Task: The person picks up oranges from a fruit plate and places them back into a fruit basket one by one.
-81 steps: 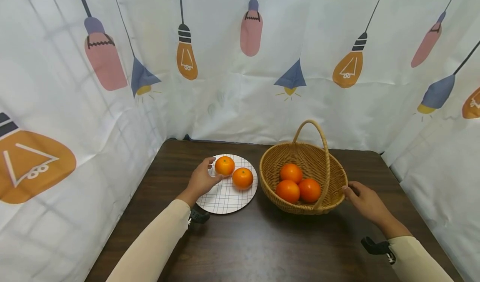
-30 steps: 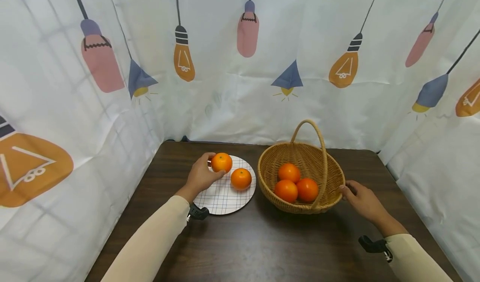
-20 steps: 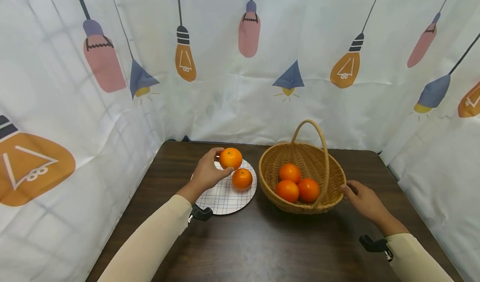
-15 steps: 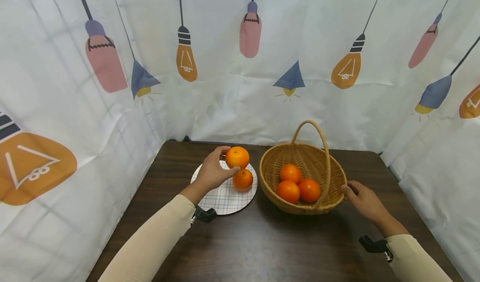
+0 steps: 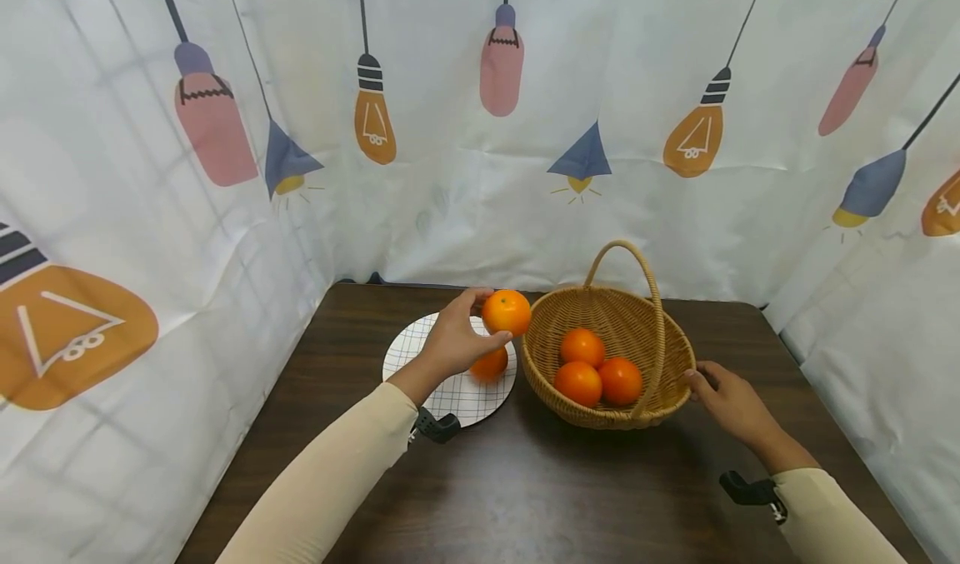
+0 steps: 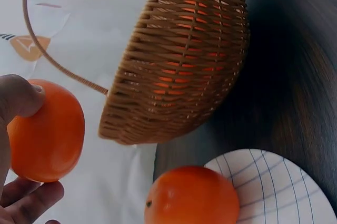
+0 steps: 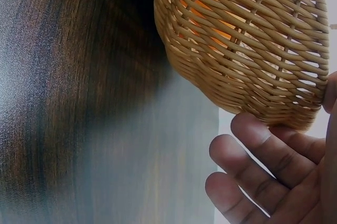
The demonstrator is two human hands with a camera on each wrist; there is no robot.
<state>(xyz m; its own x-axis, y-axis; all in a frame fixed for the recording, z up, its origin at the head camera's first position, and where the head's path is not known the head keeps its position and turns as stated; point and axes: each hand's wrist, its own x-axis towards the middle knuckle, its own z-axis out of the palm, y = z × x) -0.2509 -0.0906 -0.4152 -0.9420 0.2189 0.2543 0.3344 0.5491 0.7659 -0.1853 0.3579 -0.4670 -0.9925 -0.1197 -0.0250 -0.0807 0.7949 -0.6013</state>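
Observation:
My left hand (image 5: 452, 339) holds an orange (image 5: 506, 313) in the air between thumb and fingers, above the plate's right edge and close to the basket's left rim. Below it, partly hidden by the hand, another orange (image 5: 489, 367) rests on a white checked plate (image 5: 459, 401). Three oranges (image 5: 582, 347) sit inside the wicker basket (image 5: 555, 407), which has a tall arched handle. At the basket's right end, my right hand (image 5: 733, 403) pinches the rim with its thumb and index finger. In the right wrist view, the other fingers (image 7: 258, 174) extend loosely below the basket.
Everything stands on a dark brown wooden table (image 5: 555, 497). A white curtain (image 5: 465, 214) printed with lamps hangs behind the table and along both sides. Each wrist wears a black strap (image 5: 438, 426). The basket handle (image 5: 645, 272) arches above the basket's rim.
My left hand has taken hold of an orange on the plate, lifted it and carried it right toward the basket. My right hand has stayed at the basket's rim.

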